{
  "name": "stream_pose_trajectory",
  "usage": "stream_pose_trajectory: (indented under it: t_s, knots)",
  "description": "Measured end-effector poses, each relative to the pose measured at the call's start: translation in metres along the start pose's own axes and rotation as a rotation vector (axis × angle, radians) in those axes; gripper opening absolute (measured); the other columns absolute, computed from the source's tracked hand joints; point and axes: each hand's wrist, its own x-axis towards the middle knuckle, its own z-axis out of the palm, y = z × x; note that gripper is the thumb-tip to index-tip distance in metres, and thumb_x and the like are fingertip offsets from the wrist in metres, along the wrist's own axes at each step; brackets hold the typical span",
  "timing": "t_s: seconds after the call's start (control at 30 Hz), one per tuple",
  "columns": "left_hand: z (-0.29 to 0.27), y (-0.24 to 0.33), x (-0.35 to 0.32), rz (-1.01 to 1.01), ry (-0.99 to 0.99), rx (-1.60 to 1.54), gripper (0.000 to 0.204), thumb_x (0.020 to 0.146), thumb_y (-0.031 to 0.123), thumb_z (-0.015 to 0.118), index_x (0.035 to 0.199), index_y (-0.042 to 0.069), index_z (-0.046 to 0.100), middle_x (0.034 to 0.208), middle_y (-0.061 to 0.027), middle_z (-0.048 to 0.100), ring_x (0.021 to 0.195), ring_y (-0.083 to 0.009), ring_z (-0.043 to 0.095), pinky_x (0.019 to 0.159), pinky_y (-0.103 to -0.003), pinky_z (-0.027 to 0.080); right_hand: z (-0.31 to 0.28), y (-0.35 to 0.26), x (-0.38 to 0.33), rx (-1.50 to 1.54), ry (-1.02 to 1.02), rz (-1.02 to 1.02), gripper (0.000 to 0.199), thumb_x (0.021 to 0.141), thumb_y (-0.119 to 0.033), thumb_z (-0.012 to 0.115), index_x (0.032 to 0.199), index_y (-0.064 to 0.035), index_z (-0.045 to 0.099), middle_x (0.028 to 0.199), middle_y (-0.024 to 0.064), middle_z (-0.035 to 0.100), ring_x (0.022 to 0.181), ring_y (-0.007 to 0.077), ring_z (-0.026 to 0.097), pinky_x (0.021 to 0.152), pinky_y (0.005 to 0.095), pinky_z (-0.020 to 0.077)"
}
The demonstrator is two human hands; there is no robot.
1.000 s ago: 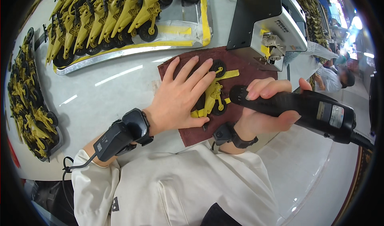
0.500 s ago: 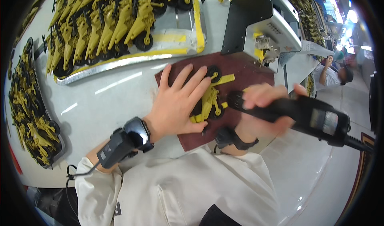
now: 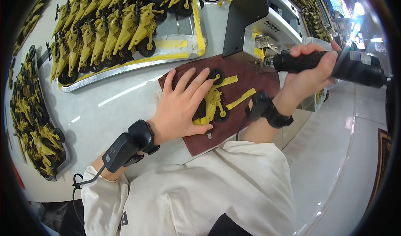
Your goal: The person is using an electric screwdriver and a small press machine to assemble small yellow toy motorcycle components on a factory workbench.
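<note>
Head view, so looking straight down at the bench. Left hand (image 3: 181,108) lies flat with fingers spread, pressing on a yellow toy bike (image 3: 213,104) that rests on a dark red cloth (image 3: 255,79) near the table's front edge. That hand isn't gripping anything, just pinning the bike down, palm on the rear part, with 1 black wheel poking out past the fingertips and another by the thumb.

Big change from 0.5 s ago: the right hand (image 3: 309,66) has come up off the bike. Before, the black driver (image 3: 330,64) was down right over the toy, tip near the fingers of the other hand. Now it's lifted and swung out to the right, well apart from the bike, held roughly level in front of the white and black machine (image 3: 259,27). Right hand is wrapped tight around the driver's body.

Left hand and bike sit pretty much where they were.

Behind the cloth, a metal tray (image 3: 125,66) holds rows of finished yellow bikes, and another tray (image 3: 62,160) of them runs down the left side.
</note>
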Motion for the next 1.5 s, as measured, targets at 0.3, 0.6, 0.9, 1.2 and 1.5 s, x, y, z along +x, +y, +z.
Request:
stream_pose_trajectory:
  t_s: [0.3, 0.6, 0.9, 1.2, 1.5]
  knots:
    - [0.001, 0.000, 0.000, -0.016, 0.010, -0.029, 0.090, 0.059, 0.049, 0.075, 0.132, 0.008, 0.040, 0.145, -0.0105, 0.034, 0.130, -0.0331, 0.033, 0.107, -0.059, 0.011, -0.002, -0.039, -0.087, 0.561, -0.256, 0.022, 0.086, 0.087, -0.059, 0.049, 0.135, 0.0033, 0.013, 0.070, 0.0180, 0.055, 0.049, 0.0266, 0.055, 0.047, 0.0380, 0.0490]
    - [0.002, -0.001, -0.001, -0.031, 0.005, -0.053, 0.091, 0.057, 0.046, 0.076, 0.131, 0.009, 0.041, 0.144, -0.0097, 0.035, 0.130, -0.0322, 0.033, 0.108, -0.058, 0.011, 0.016, -0.024, -0.096, 0.543, -0.313, 0.119, 0.093, 0.082, -0.063, 0.052, 0.132, 0.0030, 0.010, 0.077, 0.0174, 0.057, 0.055, 0.0258, 0.058, 0.055, 0.0358, 0.0508]
    - [0.001, -0.001, 0.002, -0.018, 0.008, -0.048, 0.088, 0.058, 0.044, 0.077, 0.129, 0.005, 0.043, 0.141, -0.0128, 0.036, 0.129, -0.0334, 0.034, 0.107, -0.060, 0.014, 0.026, -0.016, -0.096, 0.284, -0.482, 0.230, 0.072, 0.085, -0.049, 0.062, 0.126, -0.0019, 0.026, 0.070, 0.0116, 0.053, 0.047, 0.0214, 0.051, 0.045, 0.0320, 0.0459]
    - [-0.001, -0.001, 0.005, -0.033, -0.004, -0.044, 0.091, 0.057, 0.046, 0.075, 0.131, 0.005, 0.041, 0.142, -0.0131, 0.037, 0.130, -0.0348, 0.033, 0.107, -0.059, 0.014, 0.003, -0.034, -0.065, 0.390, -0.267, 0.044, 0.066, 0.087, -0.053, 0.053, 0.126, -0.0035, 0.034, 0.069, 0.0097, 0.055, 0.052, 0.0217, 0.053, 0.053, 0.0341, 0.0465]
    - [0.000, 0.000, 0.002, -0.012, -0.030, -0.016, 0.090, 0.059, 0.048, 0.074, 0.131, 0.005, 0.042, 0.143, -0.0135, 0.034, 0.129, -0.0353, 0.034, 0.106, -0.059, 0.015, 0.002, 0.008, 0.014, -0.037, 0.069, -0.069, 0.044, 0.089, -0.033, 0.054, 0.116, 0.0004, 0.044, 0.064, 0.0081, 0.054, 0.047, 0.0189, 0.051, 0.047, 0.0308, 0.0455]
